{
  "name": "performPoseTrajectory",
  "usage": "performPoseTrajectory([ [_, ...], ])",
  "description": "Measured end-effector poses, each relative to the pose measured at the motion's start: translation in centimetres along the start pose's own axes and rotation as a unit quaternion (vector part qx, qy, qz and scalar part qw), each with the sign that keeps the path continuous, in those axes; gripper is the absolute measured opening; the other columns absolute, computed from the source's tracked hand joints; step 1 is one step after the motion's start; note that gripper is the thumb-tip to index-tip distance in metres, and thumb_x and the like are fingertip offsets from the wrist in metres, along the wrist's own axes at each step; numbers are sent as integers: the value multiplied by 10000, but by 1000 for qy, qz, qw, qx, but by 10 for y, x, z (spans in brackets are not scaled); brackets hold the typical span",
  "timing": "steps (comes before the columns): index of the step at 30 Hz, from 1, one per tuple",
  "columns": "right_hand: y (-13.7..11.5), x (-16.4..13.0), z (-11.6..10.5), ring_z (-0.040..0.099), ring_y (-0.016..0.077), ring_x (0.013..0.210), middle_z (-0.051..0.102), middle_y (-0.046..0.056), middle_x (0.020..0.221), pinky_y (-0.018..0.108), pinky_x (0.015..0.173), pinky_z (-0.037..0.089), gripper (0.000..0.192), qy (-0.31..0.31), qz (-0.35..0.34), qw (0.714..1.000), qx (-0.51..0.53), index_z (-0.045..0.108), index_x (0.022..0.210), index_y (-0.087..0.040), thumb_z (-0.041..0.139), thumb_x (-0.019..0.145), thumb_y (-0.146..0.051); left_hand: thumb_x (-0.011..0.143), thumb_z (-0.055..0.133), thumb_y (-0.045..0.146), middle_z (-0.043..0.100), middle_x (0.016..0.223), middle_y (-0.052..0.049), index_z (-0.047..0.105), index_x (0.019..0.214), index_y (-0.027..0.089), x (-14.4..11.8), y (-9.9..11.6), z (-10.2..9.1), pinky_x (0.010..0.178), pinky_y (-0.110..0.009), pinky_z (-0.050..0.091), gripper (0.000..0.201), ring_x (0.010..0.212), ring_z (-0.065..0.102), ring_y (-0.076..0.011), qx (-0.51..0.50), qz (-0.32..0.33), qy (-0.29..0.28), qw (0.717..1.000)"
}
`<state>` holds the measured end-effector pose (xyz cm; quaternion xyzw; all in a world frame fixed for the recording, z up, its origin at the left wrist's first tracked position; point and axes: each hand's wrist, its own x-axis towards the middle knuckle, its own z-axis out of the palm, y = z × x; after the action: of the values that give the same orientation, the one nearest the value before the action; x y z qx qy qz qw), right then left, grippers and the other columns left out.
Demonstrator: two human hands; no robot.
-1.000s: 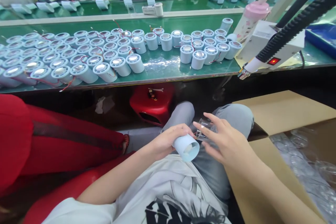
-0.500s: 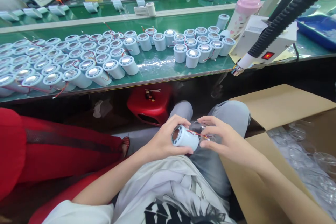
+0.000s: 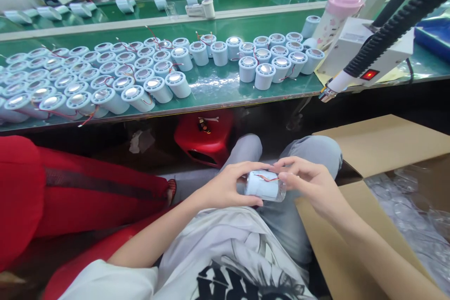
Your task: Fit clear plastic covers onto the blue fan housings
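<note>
Both hands meet over the lap on one pale blue cylinder (image 3: 262, 185), lying on its side with a thin red wire (image 3: 267, 178) across its top and a clear cap (image 3: 280, 192) at its right end. Left hand (image 3: 225, 187) wraps the cylinder's left end, thumb under, fingers curled over the top. Right hand (image 3: 309, 185) pinches the right end with fingertips at the wire, wrist bent inward, forearm running down to the lower right. Grey trousers (image 3: 281, 225) lie directly beneath; open air surrounds the cylinder above and ahead, up to the green bench (image 3: 218, 89) edge, well apart. Close on the right stands an open cardboard box (image 3: 372, 145) holding clear plastic parts (image 3: 404, 206). Rows of matching cylinders (image 3: 140, 79) crowd the bench. A red stool (image 3: 204, 138) sits under it, and a person's red sleeve (image 3: 70, 187) fills the left.
</note>
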<state>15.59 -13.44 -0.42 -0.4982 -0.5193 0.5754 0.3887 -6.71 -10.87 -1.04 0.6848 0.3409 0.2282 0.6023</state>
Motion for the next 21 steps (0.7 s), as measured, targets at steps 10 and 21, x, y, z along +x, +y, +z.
performPoseTrajectory([
  [10, 3, -1, -12, 536, 302, 1255, 582, 77, 1354, 459, 1055, 461, 439, -84, -208, 949, -224, 635, 1227, -280, 755, 805, -299, 717, 780, 342, 588, 1162, -94, 518, 1244, 216, 0, 9, 5, 736, -316, 553, 601, 962, 612, -216, -268, -95, 47, 958],
  [21, 1, -6, -7, 601, 293, 1175, 620, 75, 1278, 417, 957, 557, 412, -114, -101, 985, -82, 584, 1161, -260, 766, 797, -325, 632, 850, 320, 556, 1341, -116, 502, 1349, 251, -7, 15, -2, 903, -349, 515, 801, 1116, 600, -261, -190, -68, 15, 979],
])
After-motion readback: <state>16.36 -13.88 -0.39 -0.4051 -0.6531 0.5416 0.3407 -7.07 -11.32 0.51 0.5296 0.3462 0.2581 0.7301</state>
